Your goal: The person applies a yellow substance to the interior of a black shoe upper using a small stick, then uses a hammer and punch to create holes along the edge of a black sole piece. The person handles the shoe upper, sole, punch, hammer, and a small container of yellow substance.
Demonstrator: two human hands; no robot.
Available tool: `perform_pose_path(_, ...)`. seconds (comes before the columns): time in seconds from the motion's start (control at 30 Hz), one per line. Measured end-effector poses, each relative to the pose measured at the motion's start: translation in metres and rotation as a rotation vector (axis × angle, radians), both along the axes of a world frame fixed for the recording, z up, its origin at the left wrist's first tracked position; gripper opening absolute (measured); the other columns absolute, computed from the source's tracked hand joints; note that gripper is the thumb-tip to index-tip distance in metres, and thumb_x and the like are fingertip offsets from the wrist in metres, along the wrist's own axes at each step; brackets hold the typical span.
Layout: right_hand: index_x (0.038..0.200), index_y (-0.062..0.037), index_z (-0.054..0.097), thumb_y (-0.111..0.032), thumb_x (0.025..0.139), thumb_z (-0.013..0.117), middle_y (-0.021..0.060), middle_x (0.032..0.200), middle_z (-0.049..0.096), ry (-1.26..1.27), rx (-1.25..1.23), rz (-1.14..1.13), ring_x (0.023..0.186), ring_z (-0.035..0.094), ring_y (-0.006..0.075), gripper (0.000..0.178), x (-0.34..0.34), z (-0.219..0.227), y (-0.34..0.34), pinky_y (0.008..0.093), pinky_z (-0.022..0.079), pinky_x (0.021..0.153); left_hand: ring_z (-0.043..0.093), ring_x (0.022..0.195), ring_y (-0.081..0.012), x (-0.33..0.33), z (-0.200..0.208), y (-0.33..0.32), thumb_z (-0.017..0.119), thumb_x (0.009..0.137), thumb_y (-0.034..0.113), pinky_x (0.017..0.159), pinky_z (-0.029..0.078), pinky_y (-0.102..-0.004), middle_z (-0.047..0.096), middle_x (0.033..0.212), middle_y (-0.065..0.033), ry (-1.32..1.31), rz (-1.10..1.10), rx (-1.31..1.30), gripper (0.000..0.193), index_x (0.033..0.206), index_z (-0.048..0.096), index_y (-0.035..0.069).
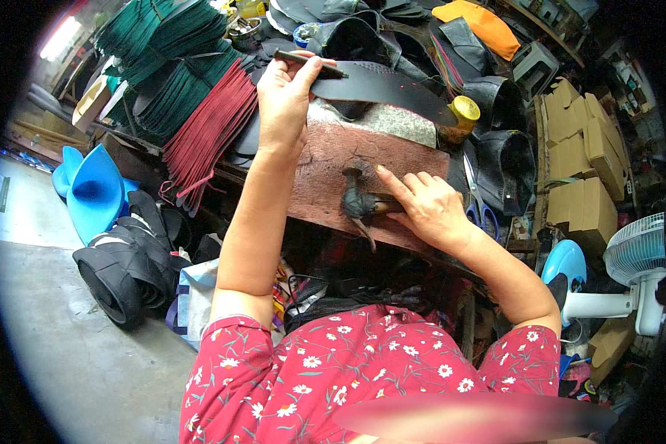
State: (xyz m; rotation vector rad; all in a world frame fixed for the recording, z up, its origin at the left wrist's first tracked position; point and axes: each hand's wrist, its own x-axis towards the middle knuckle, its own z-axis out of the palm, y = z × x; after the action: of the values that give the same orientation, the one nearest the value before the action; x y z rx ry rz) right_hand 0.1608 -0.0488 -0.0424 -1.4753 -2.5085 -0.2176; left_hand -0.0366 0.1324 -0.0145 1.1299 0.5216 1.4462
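My left hand [285, 103] is raised over the far side of the workbench, its fingers closed on a slim dark rod-shaped tool [329, 71]. Just right of that tool lies a curved black sole-shaped piece [381, 87] with small marks along its far edge. My right hand [433, 207] is at the hammer [357, 201], thumb and fingers about its handle and the index finger stretched out along it. The hammer lies over the worn reddish-brown board [322, 159]. A pale stone-like slab [411, 129] shows between the board and the black piece.
Stacked green sheets [170, 37] and red sheets [211, 122] stand at the far left. Scissors [477, 196], a yellow-lidded jar [465, 111] and black curved pieces [502, 163] are at the right. Beyond are cardboard boxes [581, 140] and a fan [636, 251].
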Motion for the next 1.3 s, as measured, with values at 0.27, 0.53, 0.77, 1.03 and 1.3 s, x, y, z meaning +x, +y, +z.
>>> perform_pose_path(0.27,0.145,-0.014,0.042,-0.027,0.076,0.075,0.0106,0.096,0.056,0.047,-0.157,0.021,0.09,0.057,0.0288,0.078,0.0,0.013,-0.005,0.0399,0.047,0.076,0.068,0.091,-0.0211,-0.054,-0.002,-0.025,0.062,0.094,0.006,0.085,0.054,-0.0325,0.07,0.1,-0.0176,-0.12,0.081,-0.01,0.016,0.108,0.056,0.002)
perform_pose_path(0.53,0.15,-0.0139,0.035,-0.025,0.078,0.074,0.0121,0.098,0.055,0.006,-0.255,0.006,0.091,0.056,0.0298,0.083,0.0,0.019,-0.001,0.0403,0.047,0.078,0.067,0.091,-0.0219,-0.163,0.013,-0.063,0.062,0.092,0.0,0.086,0.053,-0.0326,0.07,0.099,-0.0209,0.003,0.595,0.04,0.012,0.103,0.057,0.0)
perform_pose_path(0.77,0.151,-0.0113,0.031,-0.022,0.078,0.074,0.014,0.099,0.054,0.002,-0.28,0.01,0.091,0.055,0.0316,0.085,-0.001,0.02,0.001,0.0417,0.047,0.081,0.067,0.09,-0.0195,-0.155,-0.024,-0.008,0.06,0.093,-0.003,0.086,0.052,-0.0286,0.069,0.099,-0.0189,0.103,0.895,0.159,0.01,0.101,0.055,-0.003)
perform_pose_path(1.03,0.15,-0.0125,0.033,-0.024,0.076,0.076,0.0121,0.099,0.056,0.017,-0.238,0.012,0.091,0.056,0.0302,0.087,0.002,0.016,0.0,0.0408,0.048,0.079,0.064,0.076,-0.0128,-0.071,-0.067,0.035,0.064,0.09,0.0,0.07,0.052,-0.0256,0.069,0.089,-0.0081,-0.098,0.593,-0.154,0.008,0.096,0.059,0.001)
perform_pose_path(1.3,0.149,-0.0118,0.034,-0.022,0.074,0.078,0.0131,0.1,0.056,0.053,-0.225,0.008,0.091,0.057,0.0305,0.087,0.002,0.019,-0.001,0.0409,0.049,0.08,0.065,0.084,-0.0158,-0.118,-0.043,0.003,0.064,0.091,0.002,0.08,0.052,-0.0269,0.069,0.093,-0.0108,0.044,0.721,-0.006,0.006,0.095,0.061,0.0)
